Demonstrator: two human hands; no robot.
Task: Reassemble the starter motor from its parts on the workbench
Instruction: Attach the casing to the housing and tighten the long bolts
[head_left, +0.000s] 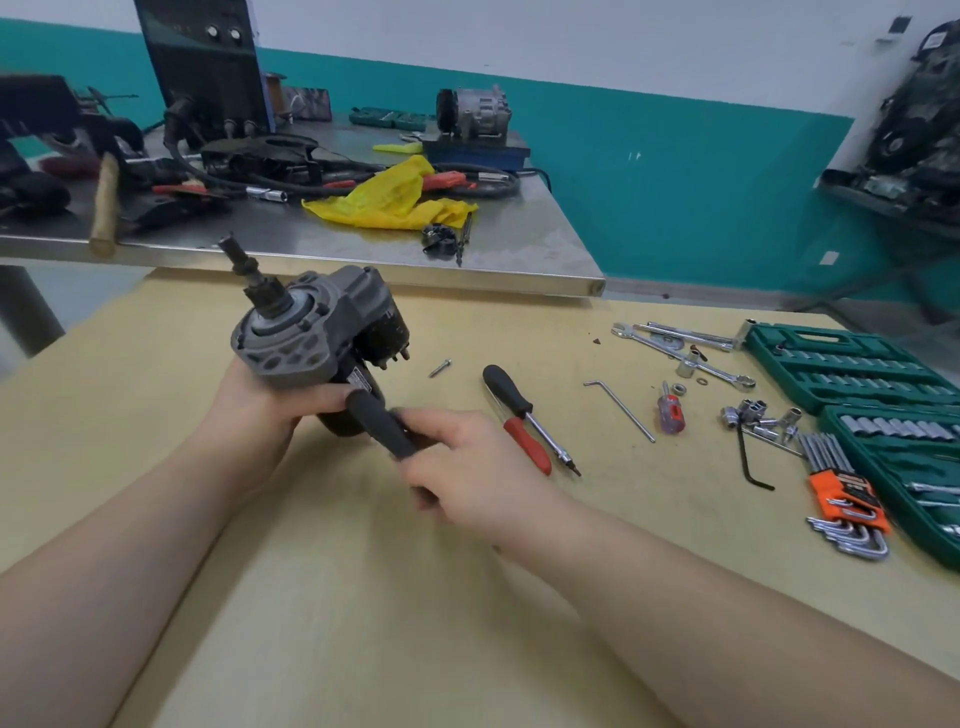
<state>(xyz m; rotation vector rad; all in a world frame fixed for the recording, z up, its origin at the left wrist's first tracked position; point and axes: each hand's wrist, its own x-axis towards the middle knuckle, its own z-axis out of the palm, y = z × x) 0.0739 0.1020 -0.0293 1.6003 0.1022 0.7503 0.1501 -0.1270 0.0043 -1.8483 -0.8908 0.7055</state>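
My left hand (260, 402) grips the grey starter motor (306, 338) from below and holds it above the wooden workbench (363, 597), its pinion shaft (249, 270) pointing up and to the left. My right hand (467, 478) is closed around a black tool handle (379, 423) that angles up against the motor's dark body; the tool's tip is hidden. A loose screw (440, 368) lies on the bench just right of the motor.
A black-and-red screwdriver (524, 415), a bent hex key (621, 408), a small screwdriver (670, 413), wrenches (680, 345), loose sockets (758, 415), an orange hex key set (847, 499) and green socket cases (852, 364) lie to the right. A cluttered steel table (519, 249) stands behind.
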